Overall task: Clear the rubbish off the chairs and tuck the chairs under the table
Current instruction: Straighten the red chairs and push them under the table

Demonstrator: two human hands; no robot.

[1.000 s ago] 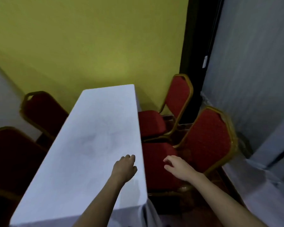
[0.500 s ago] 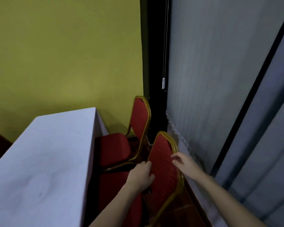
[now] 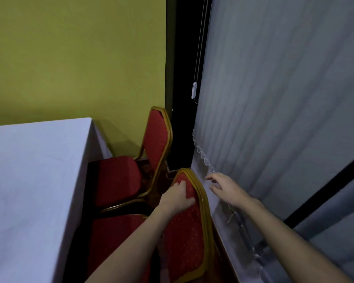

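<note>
Two red padded chairs with gold frames stand along the right side of a table under a white cloth (image 3: 35,180). The near chair (image 3: 187,237) has its backrest beside the window ledge; my left hand (image 3: 177,198) rests flat on the front of that backrest near its top, fingers curled against the cushion. My right hand (image 3: 225,188) hovers just right of the backrest's top edge, fingers spread, holding nothing. The far chair (image 3: 119,178) sits with its seat against the tablecloth. No rubbish shows on either seat.
Grey vertical blinds (image 3: 274,99) with a hanging cord and a low ledge (image 3: 231,231) close off the right side, leaving a narrow gap behind the chairs. A yellow-green wall (image 3: 76,58) stands behind the table.
My view has swung right from the table top to the chairs. My left hand left the table and came onto the near chair's backrest; my right hand moved off its top edge toward the blinds.
</note>
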